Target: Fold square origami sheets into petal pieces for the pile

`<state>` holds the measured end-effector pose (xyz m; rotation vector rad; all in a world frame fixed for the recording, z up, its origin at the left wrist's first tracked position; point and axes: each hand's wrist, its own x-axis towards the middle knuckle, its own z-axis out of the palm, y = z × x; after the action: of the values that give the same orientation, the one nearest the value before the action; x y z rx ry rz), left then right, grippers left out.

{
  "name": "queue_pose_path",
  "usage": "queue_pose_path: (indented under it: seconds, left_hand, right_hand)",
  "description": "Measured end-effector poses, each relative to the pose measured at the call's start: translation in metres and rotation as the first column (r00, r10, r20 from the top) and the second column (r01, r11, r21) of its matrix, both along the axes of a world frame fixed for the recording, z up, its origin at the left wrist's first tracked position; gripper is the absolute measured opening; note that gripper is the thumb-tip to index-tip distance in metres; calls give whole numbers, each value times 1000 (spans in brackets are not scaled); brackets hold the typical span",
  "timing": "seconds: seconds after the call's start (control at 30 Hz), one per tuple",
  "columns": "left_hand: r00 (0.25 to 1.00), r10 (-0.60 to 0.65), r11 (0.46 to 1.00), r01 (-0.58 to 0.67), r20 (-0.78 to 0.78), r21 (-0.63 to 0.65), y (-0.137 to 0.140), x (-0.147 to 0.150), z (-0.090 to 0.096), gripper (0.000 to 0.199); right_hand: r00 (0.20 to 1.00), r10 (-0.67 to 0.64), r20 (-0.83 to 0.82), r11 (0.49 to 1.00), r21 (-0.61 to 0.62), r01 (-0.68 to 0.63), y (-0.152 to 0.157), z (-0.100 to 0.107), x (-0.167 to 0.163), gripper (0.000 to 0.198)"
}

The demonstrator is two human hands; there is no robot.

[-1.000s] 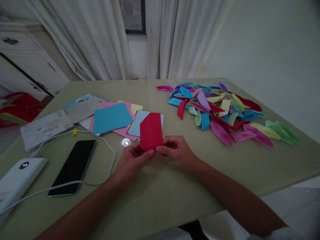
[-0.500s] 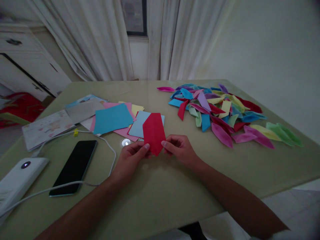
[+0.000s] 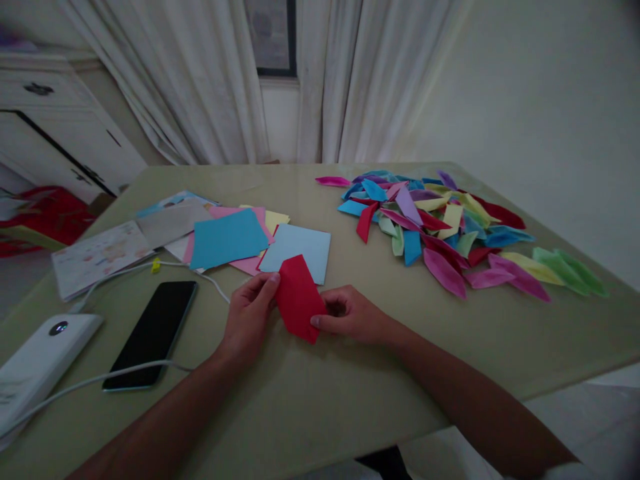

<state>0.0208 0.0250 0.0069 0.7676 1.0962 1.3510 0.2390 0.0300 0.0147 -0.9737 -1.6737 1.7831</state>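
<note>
A red folded sheet of paper (image 3: 299,300) with angled corners is held tilted between my two hands, just above the table. My left hand (image 3: 254,310) pinches its upper left edge between thumb and fingers. On its lower right edge, my right hand (image 3: 350,315) has the thumb on top and the fingers behind. Beyond the red paper lies a light blue square sheet (image 3: 300,248) with a red edge showing beneath it. To its left, a blue sheet (image 3: 229,239) rests on pink and yellow ones.
A heap of folded coloured paper pieces (image 3: 425,213) covers the back right of the table (image 3: 310,427). At the left are a black phone (image 3: 153,337), a white power bank (image 3: 45,360), a white cable (image 3: 135,367) and a patterned packet (image 3: 107,260).
The red paper has come nearer to me and turned, its top now leaning left. My left hand has moved up its edge; my right hand has shifted slightly down and toward me.
</note>
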Motion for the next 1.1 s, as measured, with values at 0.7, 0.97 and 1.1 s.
queue_pose_path:
  seconds: [0.7,0.97,1.1]
  left_hand:
    - [893,-298,937,340,-337,74,-14,5,5,26]
    - [894,-276,946,317,-353,64,-14,4,4,25]
    - [930,-296,953,303,-217,0,-14,4,1,25]
  right_hand:
    - [921,-390,0,826,443,350,-3,4,-2,18]
    - [932,-356,60,502,854,137,-6,-3,-2,10]
    - [930,-368,27,170,985,38,-5,-4,0,15]
